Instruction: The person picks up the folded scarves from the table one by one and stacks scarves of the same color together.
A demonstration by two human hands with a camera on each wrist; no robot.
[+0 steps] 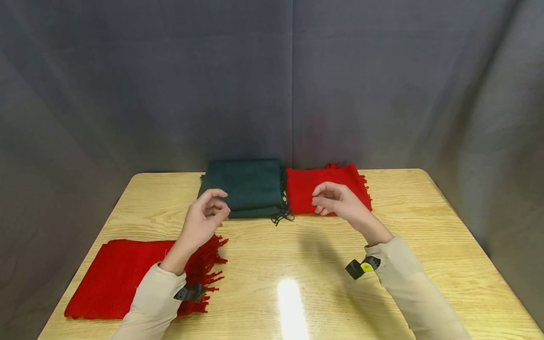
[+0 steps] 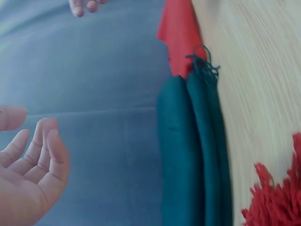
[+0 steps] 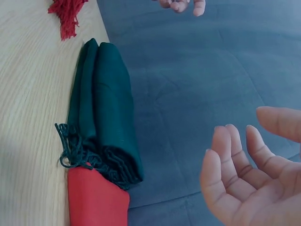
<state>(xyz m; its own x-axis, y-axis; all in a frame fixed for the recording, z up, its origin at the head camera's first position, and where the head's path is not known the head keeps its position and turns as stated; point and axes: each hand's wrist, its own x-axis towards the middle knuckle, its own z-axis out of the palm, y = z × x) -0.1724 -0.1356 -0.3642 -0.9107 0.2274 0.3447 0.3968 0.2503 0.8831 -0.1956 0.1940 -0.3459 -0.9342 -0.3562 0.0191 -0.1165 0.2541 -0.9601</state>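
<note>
Both hands are raised above the table with nothing in them. The left hand [image 1: 205,215], its fingers loosely curled, overlaps the near left corner of a folded dark green scarf [image 1: 244,186] in the head view. My right hand [image 1: 335,200] hangs in front of a folded red scarf [image 1: 303,189], thumb and fingertips apart. In the right wrist view the green scarf [image 3: 113,103] shows thick stacked folds, and its fringe meets the red scarf [image 3: 96,200]. A second folded red scarf [image 1: 119,274] lies at the front left, its fringe [image 1: 214,264] toward the middle, partly hidden under the left forearm.
The wooden table [image 1: 263,255] has a bright light reflection near its front. A grey curtain [image 1: 255,85] hangs behind the table and at both sides. Each sleeve carries a small black wrist device, the right one [image 1: 363,267] with a yellow patch.
</note>
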